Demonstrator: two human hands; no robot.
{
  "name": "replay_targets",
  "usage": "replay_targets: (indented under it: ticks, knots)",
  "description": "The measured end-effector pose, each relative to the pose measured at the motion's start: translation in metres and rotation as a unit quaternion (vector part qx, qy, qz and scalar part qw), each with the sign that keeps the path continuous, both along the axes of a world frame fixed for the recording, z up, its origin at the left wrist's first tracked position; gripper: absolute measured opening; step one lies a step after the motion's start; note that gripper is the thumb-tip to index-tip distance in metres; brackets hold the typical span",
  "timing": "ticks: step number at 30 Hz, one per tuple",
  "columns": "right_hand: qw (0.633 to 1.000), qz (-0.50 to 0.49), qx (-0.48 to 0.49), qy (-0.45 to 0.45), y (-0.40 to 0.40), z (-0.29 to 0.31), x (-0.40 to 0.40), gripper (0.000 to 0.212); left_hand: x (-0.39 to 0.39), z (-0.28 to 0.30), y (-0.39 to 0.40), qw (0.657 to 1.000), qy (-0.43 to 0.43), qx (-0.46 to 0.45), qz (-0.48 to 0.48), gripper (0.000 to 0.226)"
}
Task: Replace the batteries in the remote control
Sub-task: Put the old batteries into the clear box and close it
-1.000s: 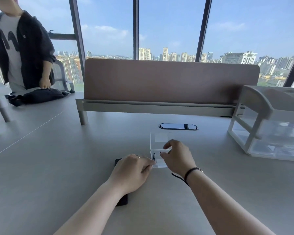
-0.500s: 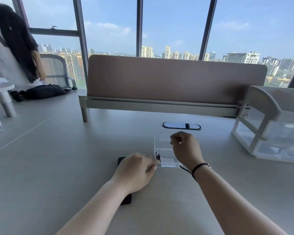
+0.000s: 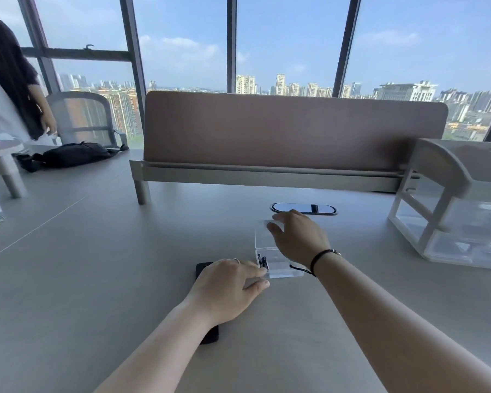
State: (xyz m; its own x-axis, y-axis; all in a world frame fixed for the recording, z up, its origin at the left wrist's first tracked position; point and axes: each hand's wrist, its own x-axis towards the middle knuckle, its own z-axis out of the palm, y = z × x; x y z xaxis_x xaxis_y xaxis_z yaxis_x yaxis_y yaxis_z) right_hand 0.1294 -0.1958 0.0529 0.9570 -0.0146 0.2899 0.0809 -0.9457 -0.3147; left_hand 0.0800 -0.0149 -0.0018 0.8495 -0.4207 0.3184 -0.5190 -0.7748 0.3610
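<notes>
A black remote control [image 3: 203, 269] lies on the grey desk, mostly covered by my left hand [image 3: 227, 285]. The fingertips and thumb of that hand pinch the near left corner of a small clear plastic box [image 3: 281, 269]. Two dark batteries [image 3: 262, 262] lie at the left end of the box. The box's clear lid [image 3: 262, 235] stands swung up and back. My right hand [image 3: 298, 239] reaches over the box and grips the lid's top edge, with the thumb on the near face.
An oval cable port [image 3: 304, 208] sits just behind the box. A brown divider screen [image 3: 292, 131] crosses the desk farther back. A white drawer organiser [image 3: 451, 211] stands at the right. At the far left a person [image 3: 9, 89] stands by a black bag [image 3: 74, 154].
My right hand has moved from the box's front up and back to the lid's top edge. My left hand stays on the remote and box corner. The person at left stepped farther left.
</notes>
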Motion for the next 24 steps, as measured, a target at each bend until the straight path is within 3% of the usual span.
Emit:
replay_targets:
  ticks: [4,8,12,15,24]
  knots:
    - [0.996,0.007,-0.056,-0.065,-0.006,-0.012,-0.037,0.038,0.001,0.0,0.0,1.0,-0.006,-0.003,0.001,0.043]
    - [0.992,0.008,-0.085,-0.095,-0.014,-0.036,-0.061,0.035,-0.003,0.003,-0.002,0.999,-0.031,0.0,0.015,0.042]
    - [0.987,0.012,-0.109,-0.119,-0.016,-0.048,-0.067,0.032,-0.007,0.008,-0.005,0.995,-0.064,-0.066,0.036,0.035]
    - [0.984,0.014,-0.125,-0.128,-0.016,-0.053,-0.07,0.025,-0.007,0.009,-0.008,0.994,-0.089,-0.048,0.032,0.04]
    - [0.984,0.047,-0.102,-0.142,-0.02,-0.068,-0.063,0.021,0.004,0.0,-0.018,0.995,-0.079,-0.052,-0.013,0.023]
